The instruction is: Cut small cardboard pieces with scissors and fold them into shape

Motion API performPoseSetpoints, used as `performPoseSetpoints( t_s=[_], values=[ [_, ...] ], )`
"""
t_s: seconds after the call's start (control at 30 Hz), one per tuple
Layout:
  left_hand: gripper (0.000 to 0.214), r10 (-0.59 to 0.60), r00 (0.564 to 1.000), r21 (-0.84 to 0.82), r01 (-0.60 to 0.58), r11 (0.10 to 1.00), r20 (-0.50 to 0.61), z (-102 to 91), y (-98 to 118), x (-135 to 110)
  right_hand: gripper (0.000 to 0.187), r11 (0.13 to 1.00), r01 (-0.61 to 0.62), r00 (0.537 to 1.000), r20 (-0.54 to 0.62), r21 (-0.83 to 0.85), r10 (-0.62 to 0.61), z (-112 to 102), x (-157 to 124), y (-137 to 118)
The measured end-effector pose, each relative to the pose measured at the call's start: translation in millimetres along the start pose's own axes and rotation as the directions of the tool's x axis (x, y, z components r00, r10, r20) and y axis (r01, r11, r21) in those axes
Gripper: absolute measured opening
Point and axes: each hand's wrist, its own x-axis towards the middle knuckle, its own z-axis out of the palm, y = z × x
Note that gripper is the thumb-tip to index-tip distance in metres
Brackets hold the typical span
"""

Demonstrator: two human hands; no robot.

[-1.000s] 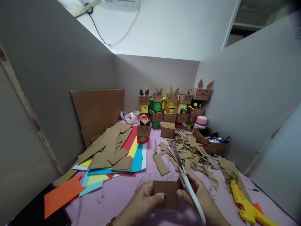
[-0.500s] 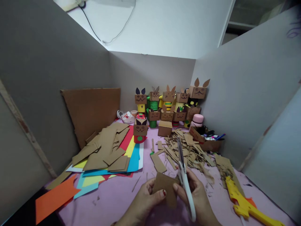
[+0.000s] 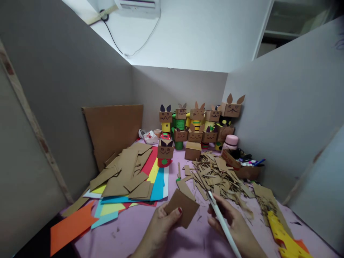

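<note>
A small brown cardboard square [image 3: 185, 208] is pinched in my left hand [image 3: 163, 225], its thumb flat on the face and one corner tilted up. My right hand [image 3: 231, 220] holds white-handled scissors [image 3: 219, 211], blades pointing up and away to the left. The scissors are apart from the square, to its right. A cut cardboard strip [image 3: 186, 189] lies on the purple tabletop just beyond the square. Past my right hand spreads a heap of cardboard scraps [image 3: 215, 172].
Cardboard sheets [image 3: 120, 172] lie over coloured paper at left, with orange paper [image 3: 71, 227] nearer. Box-headed cardboard figures [image 3: 165, 152] and a plain box [image 3: 192, 151] stand at the back. A yellow glue gun [image 3: 285, 238] lies at right, below a box of pens [image 3: 248, 170].
My right hand and the scissors have come away from the cardboard to the right. The square has turned in my left hand. The whole view has shifted slightly.
</note>
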Motion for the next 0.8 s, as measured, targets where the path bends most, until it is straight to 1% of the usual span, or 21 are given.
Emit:
performPoseSetpoints(
  t_s=[0.07,0.13,0.2,0.27,0.4,0.6,0.8],
  values=[
    [0.034,0.039,0.998,0.047,-0.037,0.998,-0.047,-8.6,6.9,1.0,0.05,0.991,0.034,0.995,0.095,-0.126,-0.022,-10.2,0.7,-3.2],
    [0.03,0.08,0.993,0.085,-0.073,0.994,-0.082,-14.9,10.5,1.4,0.049,0.972,0.114,0.982,0.169,-0.206,-0.08,-15.0,0.5,-6.2],
    [0.028,0.095,0.991,0.099,-0.086,0.991,-0.093,-17.8,11.7,1.0,0.048,0.95,0.187,0.969,0.207,-0.249,-0.137,-15.3,-0.1,-7.9],
    [0.028,0.085,0.993,0.101,-0.077,0.992,-0.077,-18.0,11.9,0.4,0.048,0.936,0.22,0.963,0.215,-0.275,-0.163,-13.8,-0.8,-8.2],
    [0.029,0.071,0.996,0.144,-0.064,0.987,-0.048,-16.4,13.2,0.7,0.047,0.928,0.228,0.962,0.215,-0.296,-0.168,-13.5,-1.9,-9.3],
    [0.03,0.068,0.997,0.197,-0.059,0.979,-0.037,-17.6,15.4,3.5,0.046,0.923,0.166,0.973,0.211,-0.347,-0.096,-16.6,-3.2,-16.3],
    [0.028,0.083,0.996,0.226,-0.074,0.971,-0.028,-16.9,16.4,2.2,0.049,0.928,0.151,0.977,0.197,-0.341,-0.086,-15.6,-4.5,-15.8]
  ],
)
